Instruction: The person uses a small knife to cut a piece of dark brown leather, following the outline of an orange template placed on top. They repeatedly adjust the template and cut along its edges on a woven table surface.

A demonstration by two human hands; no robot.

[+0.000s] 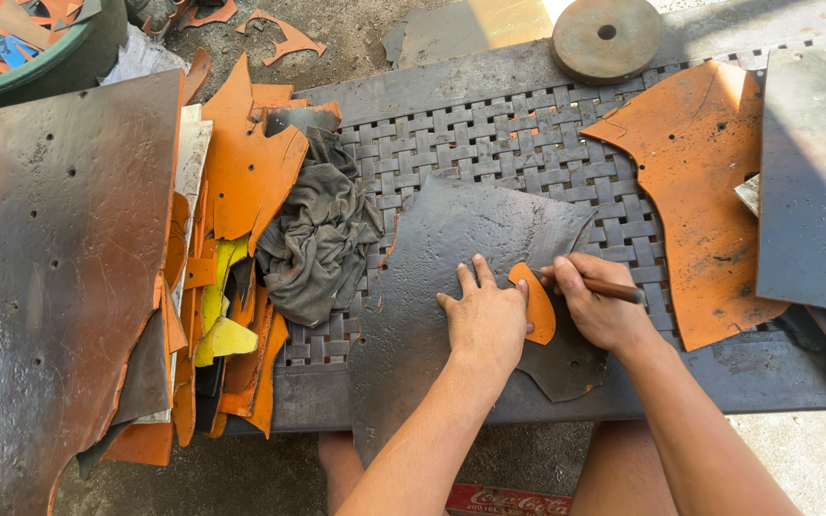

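Observation:
A dark grey leather sheet (451, 258) lies on the woven metal bench top (489, 143). A small orange curved template (539, 304) rests on the sheet. My left hand (483, 315) lies flat beside it, fingers spread, pressing the template and sheet down. At the template's right edge my right hand (599, 304) grips a thin brown-handled tool (614, 288), its tip touching the sheet next to the template.
A crumpled grey rag (320, 234) lies left of the sheet. Stacked orange and yellow offcuts (231, 287) and a big brown hide (50, 277) fill the left. A large orange piece (705, 191), a grey sheet (815, 182) and a round metal disc (607, 36) sit at the right and back.

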